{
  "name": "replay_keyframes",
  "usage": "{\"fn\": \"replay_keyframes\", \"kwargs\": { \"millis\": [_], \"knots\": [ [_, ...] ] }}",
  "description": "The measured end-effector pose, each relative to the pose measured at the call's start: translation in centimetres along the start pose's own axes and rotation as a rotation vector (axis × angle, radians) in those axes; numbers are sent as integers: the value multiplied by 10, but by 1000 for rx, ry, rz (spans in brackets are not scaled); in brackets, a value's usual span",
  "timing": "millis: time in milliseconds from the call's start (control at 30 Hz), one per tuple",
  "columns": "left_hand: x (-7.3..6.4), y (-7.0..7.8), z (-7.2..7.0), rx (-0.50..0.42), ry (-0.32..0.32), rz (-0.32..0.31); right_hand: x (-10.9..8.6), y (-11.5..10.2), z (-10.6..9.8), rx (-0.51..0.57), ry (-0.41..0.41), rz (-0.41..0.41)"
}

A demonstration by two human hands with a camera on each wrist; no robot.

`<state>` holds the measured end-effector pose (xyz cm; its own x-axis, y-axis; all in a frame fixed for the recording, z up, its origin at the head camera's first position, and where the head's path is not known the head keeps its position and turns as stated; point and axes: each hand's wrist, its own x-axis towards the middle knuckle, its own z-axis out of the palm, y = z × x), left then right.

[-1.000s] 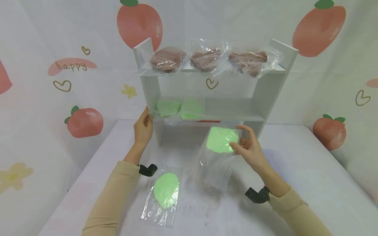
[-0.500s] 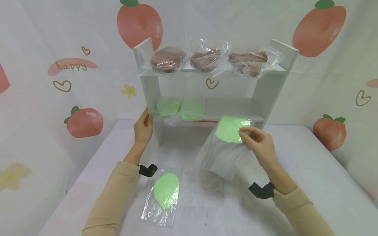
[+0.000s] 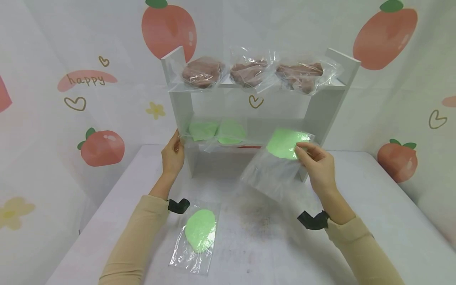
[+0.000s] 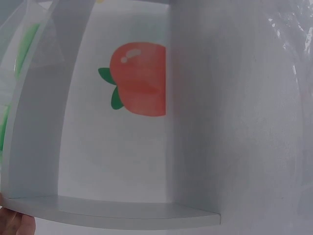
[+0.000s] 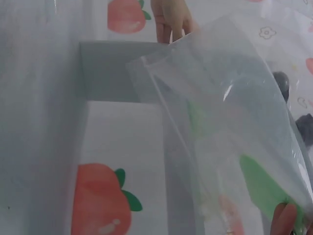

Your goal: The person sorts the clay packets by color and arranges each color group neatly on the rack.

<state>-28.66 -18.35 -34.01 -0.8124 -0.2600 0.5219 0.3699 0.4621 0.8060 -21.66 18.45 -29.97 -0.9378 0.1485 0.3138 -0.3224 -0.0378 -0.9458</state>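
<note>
My right hand (image 3: 318, 164) pinches a clear plastic bag (image 3: 272, 172) by the right edge of its flat light-green piece (image 3: 285, 143). The bag's loose end hangs down to the left, in front of the shelf's middle board at the right. My left hand (image 3: 172, 156) holds the left side panel of the white shelf (image 3: 182, 107); its fingers (image 4: 19, 224) lie along the outside in the left wrist view. Two bagged green pieces (image 3: 230, 132) lie side by side at the left of the middle board. Another green bag (image 3: 200, 230) lies flat on the table near my left forearm.
Three bags of brown lumps (image 3: 203, 72) line the top board, their plastic overhanging its front edge. The right side panel (image 3: 325, 105) stands just behind the held bag. A printed fruit backdrop (image 3: 117, 43) hangs behind the white table (image 3: 249, 261).
My right hand has moved up and to the right with the bag, from below the middle board to its level. My left hand stays on the side panel.
</note>
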Motion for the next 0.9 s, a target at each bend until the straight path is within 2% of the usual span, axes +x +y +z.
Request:
{"fn": "replay_keyframes", "kwargs": {
  "millis": [233,367,467,633,900],
  "knots": [
    [0,1,1,-5,23,17,15,-2,9,-3,35,39],
    [0,1,1,-11,34,26,22,-2,12,-6,17,66],
    [-1,2,1,-15,33,26,28,-1,14,-51,4,79],
    [-1,2,1,-16,29,26,36,-1,17,-111,-45,106],
    [-1,2,1,-13,37,27,46,-2,19,-236,-172,120]
  ]
}}
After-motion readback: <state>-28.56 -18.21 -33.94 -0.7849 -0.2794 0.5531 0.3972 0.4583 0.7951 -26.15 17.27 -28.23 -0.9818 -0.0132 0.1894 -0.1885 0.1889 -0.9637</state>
